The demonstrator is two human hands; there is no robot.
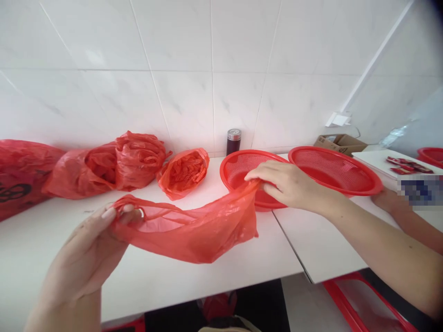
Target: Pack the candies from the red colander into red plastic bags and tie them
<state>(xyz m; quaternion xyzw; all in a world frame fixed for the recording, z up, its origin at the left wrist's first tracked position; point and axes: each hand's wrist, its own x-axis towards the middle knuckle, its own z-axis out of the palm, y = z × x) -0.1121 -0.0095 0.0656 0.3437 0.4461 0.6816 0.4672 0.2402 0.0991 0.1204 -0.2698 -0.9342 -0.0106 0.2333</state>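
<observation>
A thin red plastic bag is stretched sideways above the white table, sagging in the middle. My left hand is closed on its bunched handle end, with a ring showing on one finger. At the other end, my right hand pinches the bag's corner, in front of a red mesh basket. Behind the held bag, a small red bag stuffed with crumpled red plastic lies with its mouth toward me.
Several filled red bags line the wall at left. A dark flask stands behind the baskets. A second red basket, a cardboard box and red packets are at right. Another person's arm rests there. A seam divides the tables.
</observation>
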